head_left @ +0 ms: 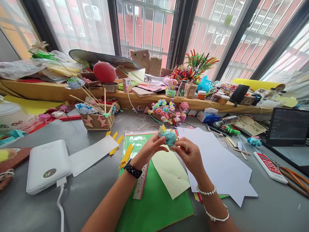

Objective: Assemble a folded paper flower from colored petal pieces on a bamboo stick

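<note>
Between my two hands is a folded paper flower, light blue with some yellow, lifted above the work surface. My left hand grips its left side, thumb and fingers bent around it. My right hand pinches its lower right edge with thumb and fingertips. Below them lie a pale green paper sheet, a patterned ruler and a green sheet. Yellow folded paper strips rest to the left of my left hand. White star-shaped paper lies beneath and right of my right hand.
A white power bank with a cable stands at left, near a cardboard basket. Crocheted flowers sit at the back. A calculator, scissors and a laptop are at right. A cluttered ledge runs below the windows.
</note>
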Available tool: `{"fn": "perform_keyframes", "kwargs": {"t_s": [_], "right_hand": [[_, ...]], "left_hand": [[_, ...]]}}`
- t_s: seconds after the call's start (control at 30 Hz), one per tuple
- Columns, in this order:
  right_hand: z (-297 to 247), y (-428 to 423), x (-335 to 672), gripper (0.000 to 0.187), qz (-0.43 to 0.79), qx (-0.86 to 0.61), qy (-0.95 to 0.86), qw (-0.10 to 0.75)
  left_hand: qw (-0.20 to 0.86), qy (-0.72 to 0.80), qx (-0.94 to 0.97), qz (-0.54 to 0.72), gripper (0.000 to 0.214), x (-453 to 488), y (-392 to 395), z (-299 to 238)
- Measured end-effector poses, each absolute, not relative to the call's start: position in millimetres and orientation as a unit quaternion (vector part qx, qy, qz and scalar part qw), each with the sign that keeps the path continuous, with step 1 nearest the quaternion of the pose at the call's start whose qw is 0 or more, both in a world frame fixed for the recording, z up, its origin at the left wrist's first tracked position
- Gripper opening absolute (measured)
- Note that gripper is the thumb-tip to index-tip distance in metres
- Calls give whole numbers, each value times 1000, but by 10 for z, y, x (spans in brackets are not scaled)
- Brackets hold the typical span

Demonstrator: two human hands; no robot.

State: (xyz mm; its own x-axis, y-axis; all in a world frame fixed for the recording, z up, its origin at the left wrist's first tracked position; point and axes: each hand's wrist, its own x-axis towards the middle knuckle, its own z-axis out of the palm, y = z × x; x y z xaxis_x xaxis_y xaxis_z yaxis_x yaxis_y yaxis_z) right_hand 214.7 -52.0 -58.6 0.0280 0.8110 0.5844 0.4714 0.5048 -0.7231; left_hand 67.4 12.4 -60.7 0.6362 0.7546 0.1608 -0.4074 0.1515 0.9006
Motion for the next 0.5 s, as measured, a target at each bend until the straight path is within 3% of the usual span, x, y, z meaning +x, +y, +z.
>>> {"fn": "perform_keyframes", "kwargs": {"t_s": [0.5], "right_hand": [[-632,-514,2027,16,92,-511,-660,543]], "left_hand": [[735,226,490,412,28,695,129,-621]]}}
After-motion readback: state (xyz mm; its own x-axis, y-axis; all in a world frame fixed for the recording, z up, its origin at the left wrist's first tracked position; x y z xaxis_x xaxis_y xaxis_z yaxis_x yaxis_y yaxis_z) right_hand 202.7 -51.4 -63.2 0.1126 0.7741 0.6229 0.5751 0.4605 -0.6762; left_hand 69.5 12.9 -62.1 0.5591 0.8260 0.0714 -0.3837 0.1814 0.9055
